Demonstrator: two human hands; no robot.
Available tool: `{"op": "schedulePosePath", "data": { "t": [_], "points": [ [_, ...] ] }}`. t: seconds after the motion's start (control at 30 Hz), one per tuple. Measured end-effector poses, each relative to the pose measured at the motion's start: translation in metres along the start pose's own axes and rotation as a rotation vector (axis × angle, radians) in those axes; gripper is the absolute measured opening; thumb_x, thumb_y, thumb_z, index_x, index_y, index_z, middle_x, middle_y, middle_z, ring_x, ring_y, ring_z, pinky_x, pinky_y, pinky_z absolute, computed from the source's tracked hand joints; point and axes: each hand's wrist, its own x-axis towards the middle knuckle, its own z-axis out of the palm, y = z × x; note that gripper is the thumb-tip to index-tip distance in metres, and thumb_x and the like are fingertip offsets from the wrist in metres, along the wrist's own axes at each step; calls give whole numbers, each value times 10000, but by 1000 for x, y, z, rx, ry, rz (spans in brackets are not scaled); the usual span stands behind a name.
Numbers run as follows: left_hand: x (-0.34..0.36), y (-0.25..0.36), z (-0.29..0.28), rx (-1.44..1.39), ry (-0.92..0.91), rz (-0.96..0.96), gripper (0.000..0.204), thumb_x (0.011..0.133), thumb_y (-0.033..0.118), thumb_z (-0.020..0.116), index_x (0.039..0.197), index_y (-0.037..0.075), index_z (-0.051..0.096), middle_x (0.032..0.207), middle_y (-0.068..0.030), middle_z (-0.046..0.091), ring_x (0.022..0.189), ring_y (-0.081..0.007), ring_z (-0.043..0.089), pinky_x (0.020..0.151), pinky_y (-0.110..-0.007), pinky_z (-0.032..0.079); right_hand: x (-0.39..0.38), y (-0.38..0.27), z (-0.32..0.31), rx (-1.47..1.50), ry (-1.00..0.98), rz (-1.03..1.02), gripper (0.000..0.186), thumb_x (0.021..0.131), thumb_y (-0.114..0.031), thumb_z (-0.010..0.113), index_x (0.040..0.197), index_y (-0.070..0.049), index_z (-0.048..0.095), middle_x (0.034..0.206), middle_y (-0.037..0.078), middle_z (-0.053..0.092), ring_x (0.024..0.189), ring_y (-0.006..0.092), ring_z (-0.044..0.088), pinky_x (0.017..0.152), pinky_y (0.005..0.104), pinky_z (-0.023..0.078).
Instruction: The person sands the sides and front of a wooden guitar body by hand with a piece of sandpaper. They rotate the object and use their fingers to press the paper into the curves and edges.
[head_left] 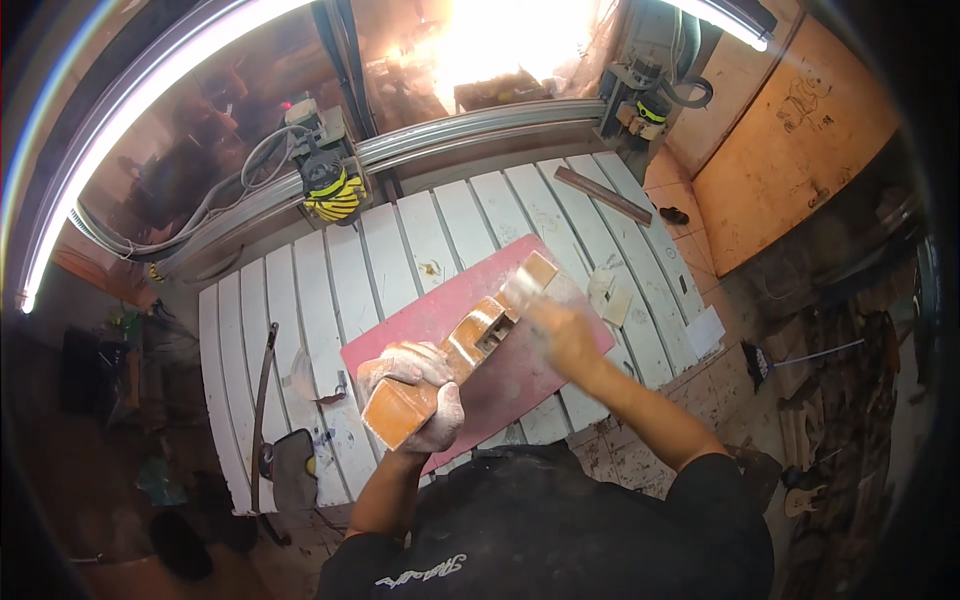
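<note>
My left hand (pixel 443 420), coated in pale dust, is closed round the near end of a long, shaped wooden piece (pixel 470 333). The piece is orange-brown and glossy, with a notch cut into its middle. It slants up to the right over a pinkish-red mat (pixel 415 325). My right hand (pixel 568 335) is at the far part of the wood and smeared by motion. A pale blur lies on the wood beside its fingers; whether they hold something I cannot make out.
The mat lies on a white slatted table (pixel 405 230). A brown wooden strip (pixel 603 195) rests at the far right, and a pale flat piece (pixel 610 297) is beside the mat. A curved dark strip (pixel 263 400) lies left. Behind runs a metal rail (pixel 480 127) carrying a yellow-and-black machine head (pixel 332 188).
</note>
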Motion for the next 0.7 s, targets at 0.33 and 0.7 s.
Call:
{"op": "schedulePosePath", "data": {
  "t": [0.33, 0.7],
  "points": [
    [1, 13, 10, 3, -56, -9, 416, 783, -63, 618, 1097, 89, 391, 893, -89, 569, 759, -192, 600, 770, -403, 552, -3, 19, -13, 10, -65, -85, 521, 867, 37, 546, 1315, -155, 733, 1364, 147, 686, 1142, 303, 725, 926, 380, 615],
    [-26, 32, 42, -68, -98, 130, 339, 711, -7, 793, 950, 75, 566, 757, -70, 645, 662, -256, 675, 636, -411, 579, -33, 16, -32, -270, -141, 122, 537, 841, 62, 564, 1317, -128, 725, 1281, 176, 717, 1138, 338, 714, 947, 410, 593]
  ]
}}
